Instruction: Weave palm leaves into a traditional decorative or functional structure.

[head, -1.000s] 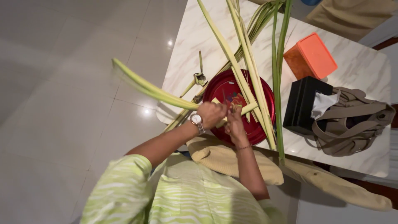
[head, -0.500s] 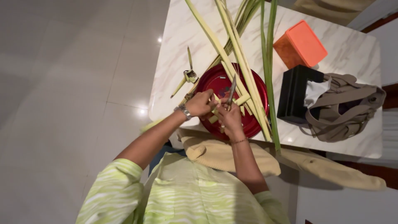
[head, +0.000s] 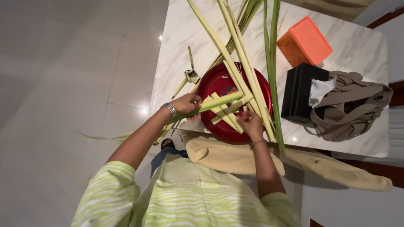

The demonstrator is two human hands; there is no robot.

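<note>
hands grip pale palm strips (head: 229, 107) over red tray (head: 213, 86): left hand (head: 187, 105) fingers closed, right hand (head: 251, 122) fingers pinching.

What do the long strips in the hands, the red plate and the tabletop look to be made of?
Strips: pale green-yellow leaf blades, likely palm frond; matte, with lengthwise ribs. The left hand and right hand grip them. Red plate: glossy, perhaps plastic or lacquered metal; cannot tell which. Tabletop: white with grey veining and a light reflection, so polished marble or a lookalike.
</note>
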